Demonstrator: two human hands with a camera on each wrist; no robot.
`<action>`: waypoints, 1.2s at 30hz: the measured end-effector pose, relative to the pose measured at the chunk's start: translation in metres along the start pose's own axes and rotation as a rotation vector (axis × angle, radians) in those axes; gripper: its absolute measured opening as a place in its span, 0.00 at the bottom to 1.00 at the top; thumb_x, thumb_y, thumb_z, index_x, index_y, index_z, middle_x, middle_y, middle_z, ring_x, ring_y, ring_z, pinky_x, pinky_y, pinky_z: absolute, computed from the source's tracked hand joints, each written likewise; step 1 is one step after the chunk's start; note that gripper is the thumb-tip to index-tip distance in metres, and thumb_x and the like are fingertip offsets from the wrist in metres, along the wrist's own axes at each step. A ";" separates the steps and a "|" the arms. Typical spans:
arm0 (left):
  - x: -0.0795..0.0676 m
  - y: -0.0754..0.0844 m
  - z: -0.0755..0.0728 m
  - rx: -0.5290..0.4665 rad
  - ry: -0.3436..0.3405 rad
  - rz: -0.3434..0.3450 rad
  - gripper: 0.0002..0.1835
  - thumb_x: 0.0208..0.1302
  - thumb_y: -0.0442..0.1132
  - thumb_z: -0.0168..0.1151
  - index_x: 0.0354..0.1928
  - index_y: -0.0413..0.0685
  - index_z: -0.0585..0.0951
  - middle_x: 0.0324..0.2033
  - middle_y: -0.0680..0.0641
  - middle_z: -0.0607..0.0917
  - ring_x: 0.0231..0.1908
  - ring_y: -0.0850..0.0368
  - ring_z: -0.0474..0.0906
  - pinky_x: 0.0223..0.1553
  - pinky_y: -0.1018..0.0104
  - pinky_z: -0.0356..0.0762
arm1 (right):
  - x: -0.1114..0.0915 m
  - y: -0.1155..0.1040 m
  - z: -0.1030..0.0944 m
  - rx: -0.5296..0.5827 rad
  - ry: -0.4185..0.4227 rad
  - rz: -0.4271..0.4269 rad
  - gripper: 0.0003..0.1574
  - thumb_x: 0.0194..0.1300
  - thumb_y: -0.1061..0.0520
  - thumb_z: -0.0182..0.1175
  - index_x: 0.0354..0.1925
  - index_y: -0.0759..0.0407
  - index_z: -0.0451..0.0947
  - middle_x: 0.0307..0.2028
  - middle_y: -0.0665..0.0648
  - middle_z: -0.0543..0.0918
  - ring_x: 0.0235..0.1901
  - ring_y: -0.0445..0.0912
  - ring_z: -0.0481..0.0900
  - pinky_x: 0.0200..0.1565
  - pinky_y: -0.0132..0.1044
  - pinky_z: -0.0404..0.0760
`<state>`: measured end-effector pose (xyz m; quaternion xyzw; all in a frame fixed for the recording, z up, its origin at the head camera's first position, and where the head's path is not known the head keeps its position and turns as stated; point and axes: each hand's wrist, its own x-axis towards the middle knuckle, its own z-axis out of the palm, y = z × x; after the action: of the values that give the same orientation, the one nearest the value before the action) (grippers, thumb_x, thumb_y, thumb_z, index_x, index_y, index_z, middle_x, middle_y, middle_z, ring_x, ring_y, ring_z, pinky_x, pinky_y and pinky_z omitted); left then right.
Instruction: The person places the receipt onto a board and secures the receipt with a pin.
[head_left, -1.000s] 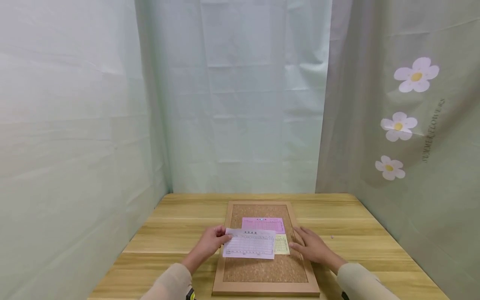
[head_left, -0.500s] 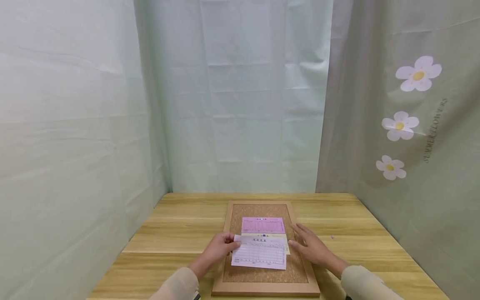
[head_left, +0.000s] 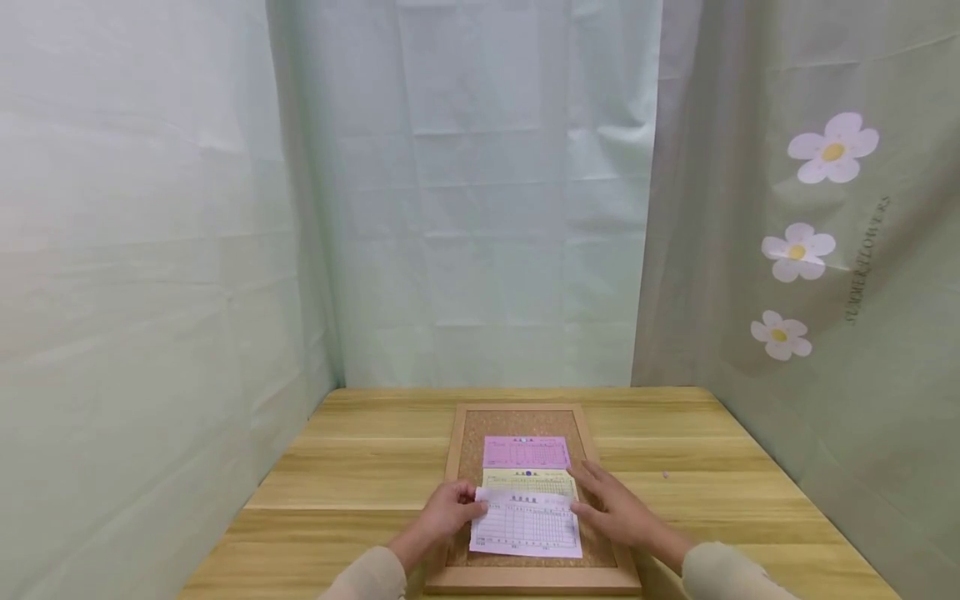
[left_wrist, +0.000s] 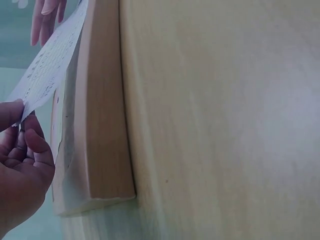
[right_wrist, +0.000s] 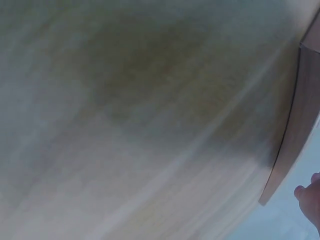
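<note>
My left hand [head_left: 448, 510] pinches a white printed form [head_left: 525, 533] by its upper left corner between thumb and fingers. In the left wrist view the form [left_wrist: 52, 62] slants up off the framed corkboard [head_left: 532, 577]. My right hand [head_left: 618, 510] is over the board's right side, fingers spread, thumb tip right at the form's right edge. Behind the white form, a yellow form [head_left: 498, 481] with a dark blue pin [head_left: 528, 473] at its top is partly covered. Farther up lies a pink form [head_left: 527, 452] with a pale pin [head_left: 523, 439] at its top.
The corkboard lies flat on a wooden table [head_left: 360, 467], its raised wooden frame [left_wrist: 107, 110] running along the sides. A tiny pinkish object [head_left: 665, 474] lies on the table to the right. Pale curtains [head_left: 487, 208] hang around the back and both sides.
My left hand has brought the white form right and toward me, uncovering the top of the yellow form. My right hand has shifted slightly toward me, its thumb now at the white form's edge.
</note>
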<state>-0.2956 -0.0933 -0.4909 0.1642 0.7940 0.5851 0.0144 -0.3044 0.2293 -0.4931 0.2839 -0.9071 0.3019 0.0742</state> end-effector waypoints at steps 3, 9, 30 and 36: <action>-0.001 0.000 0.003 0.001 -0.007 -0.002 0.05 0.61 0.25 0.65 0.30 0.33 0.78 0.23 0.53 0.76 0.26 0.60 0.70 0.26 0.71 0.68 | -0.002 -0.001 0.001 -0.016 -0.047 -0.025 0.39 0.72 0.41 0.57 0.71 0.61 0.66 0.72 0.74 0.57 0.70 0.71 0.55 0.63 0.70 0.57; -0.002 0.004 0.009 0.049 -0.002 -0.053 0.06 0.62 0.28 0.66 0.30 0.37 0.77 0.24 0.52 0.74 0.27 0.58 0.68 0.27 0.69 0.67 | -0.004 0.000 0.005 -0.030 -0.107 -0.041 0.37 0.70 0.39 0.59 0.68 0.59 0.72 0.73 0.73 0.56 0.70 0.69 0.55 0.63 0.69 0.57; -0.001 0.001 0.008 0.096 0.010 -0.086 0.07 0.59 0.24 0.65 0.35 0.36 0.76 0.22 0.53 0.73 0.25 0.59 0.70 0.26 0.68 0.70 | -0.014 0.003 0.009 -0.124 -0.182 -0.045 0.34 0.65 0.32 0.60 0.63 0.46 0.78 0.73 0.68 0.59 0.70 0.68 0.56 0.65 0.69 0.54; -0.002 0.000 0.005 0.055 0.016 -0.096 0.12 0.58 0.24 0.65 0.43 0.33 0.75 0.22 0.54 0.70 0.22 0.61 0.67 0.20 0.71 0.64 | -0.018 0.001 0.007 -0.116 -0.187 -0.056 0.35 0.65 0.32 0.60 0.63 0.48 0.78 0.72 0.70 0.60 0.70 0.69 0.56 0.63 0.70 0.56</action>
<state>-0.2930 -0.0896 -0.4928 0.1216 0.8169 0.5629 0.0317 -0.2904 0.2342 -0.5051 0.3316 -0.9176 0.2188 0.0139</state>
